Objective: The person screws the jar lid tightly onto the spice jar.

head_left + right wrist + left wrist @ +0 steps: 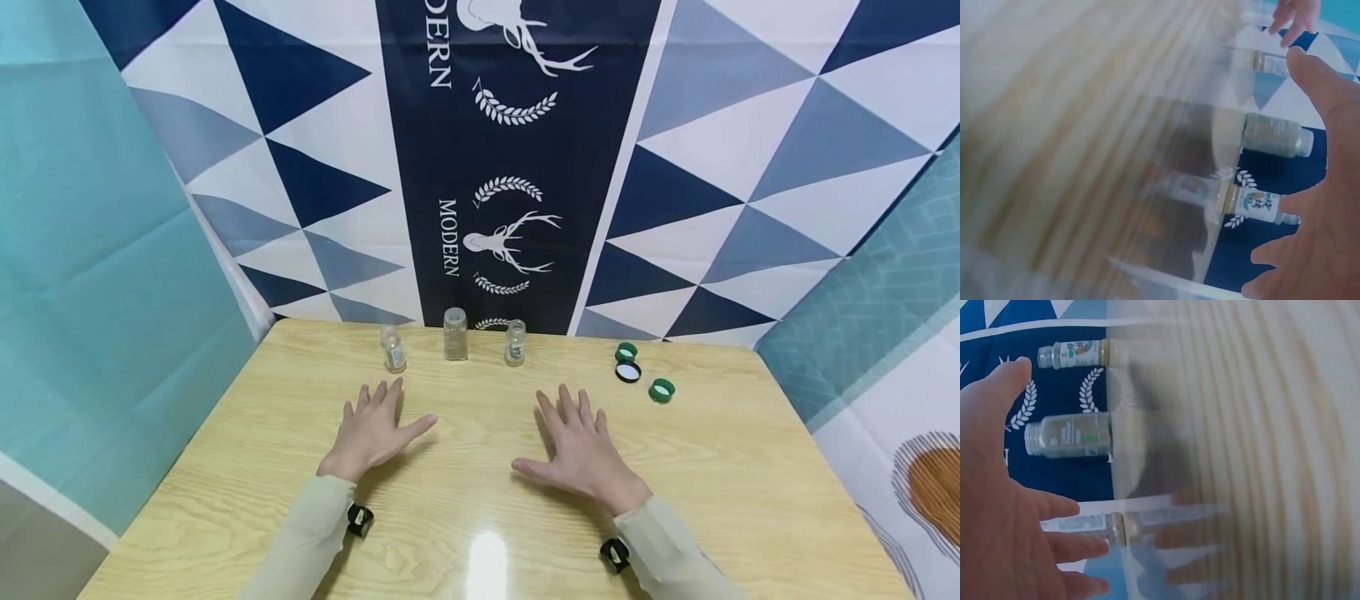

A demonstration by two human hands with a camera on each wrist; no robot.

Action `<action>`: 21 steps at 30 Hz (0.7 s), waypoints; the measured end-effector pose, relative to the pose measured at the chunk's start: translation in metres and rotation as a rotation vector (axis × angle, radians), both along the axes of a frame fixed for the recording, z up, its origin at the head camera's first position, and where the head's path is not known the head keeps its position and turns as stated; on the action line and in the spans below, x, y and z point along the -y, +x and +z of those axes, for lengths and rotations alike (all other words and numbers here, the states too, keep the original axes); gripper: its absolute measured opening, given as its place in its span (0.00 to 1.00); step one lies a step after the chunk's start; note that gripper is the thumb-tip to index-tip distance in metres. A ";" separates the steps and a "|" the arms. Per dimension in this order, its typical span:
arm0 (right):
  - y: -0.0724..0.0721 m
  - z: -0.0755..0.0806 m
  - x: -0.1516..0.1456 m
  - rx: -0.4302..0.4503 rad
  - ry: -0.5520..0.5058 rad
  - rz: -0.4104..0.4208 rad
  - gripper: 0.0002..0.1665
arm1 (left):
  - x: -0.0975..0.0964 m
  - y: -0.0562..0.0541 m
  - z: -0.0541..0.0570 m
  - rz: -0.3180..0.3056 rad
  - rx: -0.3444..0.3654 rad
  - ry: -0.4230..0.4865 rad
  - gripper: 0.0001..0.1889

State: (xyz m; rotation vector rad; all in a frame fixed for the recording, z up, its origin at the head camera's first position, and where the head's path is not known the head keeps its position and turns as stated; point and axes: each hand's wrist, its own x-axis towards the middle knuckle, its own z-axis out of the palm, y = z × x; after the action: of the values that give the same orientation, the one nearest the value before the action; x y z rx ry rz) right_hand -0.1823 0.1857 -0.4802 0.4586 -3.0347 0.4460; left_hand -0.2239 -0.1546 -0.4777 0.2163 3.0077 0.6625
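Note:
Three clear glass jars without lids stand in a row near the table's back edge. The left jar point(393, 350) has a pale label, the middle jar point(455, 335) is the largest and squarish, and the right jar point(515, 343) carries a printed label. My left hand point(372, 433) is spread over the wood just in front of the left jar, holding nothing. My right hand point(581, 454), also spread and holding nothing, is in front and to the right of the right jar. In the left wrist view the middle jar point(1069, 435) lies beyond the thumb.
Two green lids point(626, 352) point(662, 391) and a black-rimmed lid point(628, 372) lie at the table's back right. A patterned curtain point(330, 167) hangs behind the wooden table point(465, 475). Teal cloth point(112, 250) hangs at the left.

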 end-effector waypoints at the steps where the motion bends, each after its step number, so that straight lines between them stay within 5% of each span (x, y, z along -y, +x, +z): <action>1: -0.001 0.001 0.001 0.000 -0.010 0.003 0.68 | 0.001 -0.001 0.000 0.000 -0.008 0.004 0.57; 11: -0.012 0.007 0.022 0.107 -0.134 0.028 0.67 | 0.011 -0.011 -0.002 -0.001 -0.095 0.009 0.49; 21: -0.021 0.013 0.036 0.127 -0.205 0.023 0.66 | 0.018 -0.027 0.020 0.113 -0.125 0.064 0.36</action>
State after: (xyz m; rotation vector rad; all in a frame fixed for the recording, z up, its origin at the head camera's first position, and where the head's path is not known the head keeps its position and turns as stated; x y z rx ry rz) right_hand -0.2030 0.1497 -0.4670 0.4702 -3.0596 0.8078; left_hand -0.2512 -0.1726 -0.4581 0.0936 3.1401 0.7849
